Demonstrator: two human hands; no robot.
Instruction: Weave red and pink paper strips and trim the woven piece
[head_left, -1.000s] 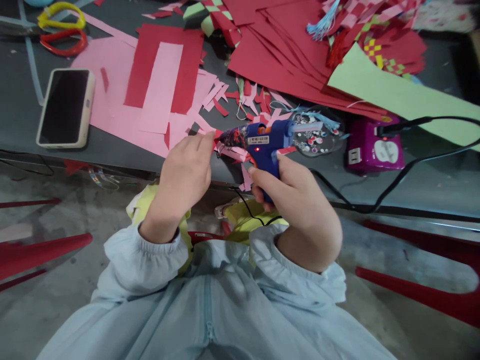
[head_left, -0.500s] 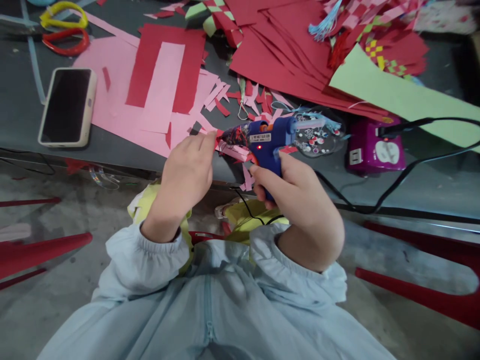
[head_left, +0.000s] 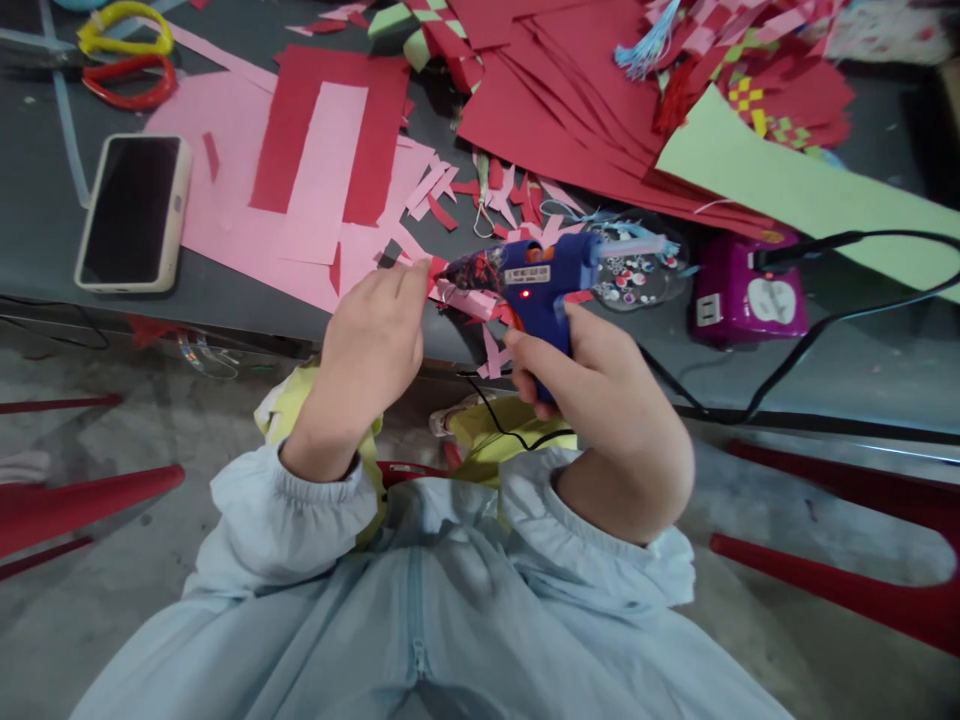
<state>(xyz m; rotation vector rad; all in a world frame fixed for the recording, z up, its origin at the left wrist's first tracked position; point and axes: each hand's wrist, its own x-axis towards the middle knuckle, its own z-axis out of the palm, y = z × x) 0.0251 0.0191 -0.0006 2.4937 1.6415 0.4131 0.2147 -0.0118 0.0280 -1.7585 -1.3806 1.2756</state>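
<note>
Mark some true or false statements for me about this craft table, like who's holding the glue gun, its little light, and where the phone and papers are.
1. The right hand holds the blue hot glue gun. True.
2. The light on the blue hot glue gun is off. False: the light glows red.
3. The smartphone lies right of the purple power socket block. False: the smartphone lies well to its left.
4. The light green paper partly overlaps the red paper sheets. True.
</note>
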